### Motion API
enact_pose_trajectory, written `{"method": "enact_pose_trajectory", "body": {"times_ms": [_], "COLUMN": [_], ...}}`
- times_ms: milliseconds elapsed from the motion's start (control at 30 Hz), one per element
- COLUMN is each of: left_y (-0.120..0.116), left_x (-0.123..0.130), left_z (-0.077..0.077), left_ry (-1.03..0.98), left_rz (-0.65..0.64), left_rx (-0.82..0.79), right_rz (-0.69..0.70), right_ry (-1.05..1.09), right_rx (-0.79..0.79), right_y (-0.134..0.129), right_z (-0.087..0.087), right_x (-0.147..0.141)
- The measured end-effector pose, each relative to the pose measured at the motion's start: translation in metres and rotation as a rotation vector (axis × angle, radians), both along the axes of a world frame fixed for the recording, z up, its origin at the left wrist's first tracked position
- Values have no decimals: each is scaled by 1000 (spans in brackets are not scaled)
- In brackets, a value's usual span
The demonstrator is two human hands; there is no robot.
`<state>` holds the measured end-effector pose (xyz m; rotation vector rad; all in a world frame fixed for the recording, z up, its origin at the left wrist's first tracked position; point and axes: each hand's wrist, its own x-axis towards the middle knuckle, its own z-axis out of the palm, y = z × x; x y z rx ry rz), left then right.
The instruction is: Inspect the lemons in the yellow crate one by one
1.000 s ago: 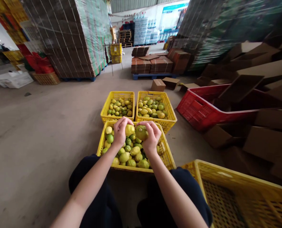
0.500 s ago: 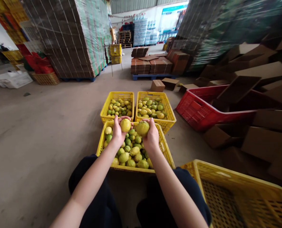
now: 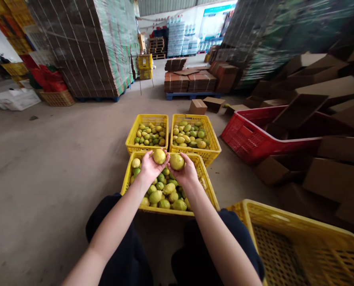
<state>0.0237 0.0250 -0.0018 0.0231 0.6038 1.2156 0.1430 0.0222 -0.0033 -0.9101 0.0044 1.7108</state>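
A yellow lemon (image 3: 159,156) rests in my left hand (image 3: 150,168), whose fingers curl round it from beneath. My right hand (image 3: 188,173) holds a greener lemon (image 3: 177,162) close beside it, the two fruits a small gap apart. Both hands are above the far half of the near yellow crate (image 3: 208,186). Inside that crate lie many yellow and green lemons (image 3: 169,188), some hidden behind my hands and wrists.
Beyond the near crate stand a left yellow crate (image 3: 132,137) and a right yellow crate (image 3: 215,145), both holding lemons. At my right are another yellow crate (image 3: 284,248), a red crate (image 3: 242,139) and heaped cardboard boxes (image 3: 334,167). Cardboard stacks sit on a blue pallet (image 3: 191,95).
Both hands have turned palm-up and moved slightly nearer each other, still holding the lemons. The left lemon has shifted a little to the right. The crates stay where they were.
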Motion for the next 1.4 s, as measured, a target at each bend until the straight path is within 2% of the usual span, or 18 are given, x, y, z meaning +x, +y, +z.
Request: {"method": "enact_pose_trajectory", "body": {"times_ms": [400,600,733,833,967,1067,1133,1200,1267,1300,1333,1367,1400], "left_y": [1,1,0,-2,-12,-29,-43,-55,-59,-57,-51,-42,-31], "left_x": [2,3,6,7,7,9,11,12,11,8,4,-3,-11], "left_z": [-2,-2,-8,-17,-38,-63,-83,-99,-108,-108,-105,-99,-90], "left_ry": [74,88,111,209,462,607,788,886,916,919,908,893,851], "left_rz": [30,19,-21,-83,-276,-415,-571,-731,-913,-953,-922,-813,-611], "left_rx": [17,10,56,50,12,3,19,19,-11,-37,-58,-78,-65], "right_rz": [2,33,15,-30,-104,-136,-138,-139,-137,-134,-128,-125,-121], "right_ry": [8,44,31,18,0,-29,-41,-47,-44,-40,-34,-31,-32], "right_rx": [37,-13,-30,-54,-68,-59,-55,-52,-53,-58,-64,-69,-71], "right_y": [3,0,0,1,3,1,-3,-7,-13,-16,-19,-22,-25], "right_z": [-6,-2,-1,-1,3,7,10,11,12,13,13,13,12], "right_x": [2,2,5,12,29,43,51,59,66,69,73,78,82]}}
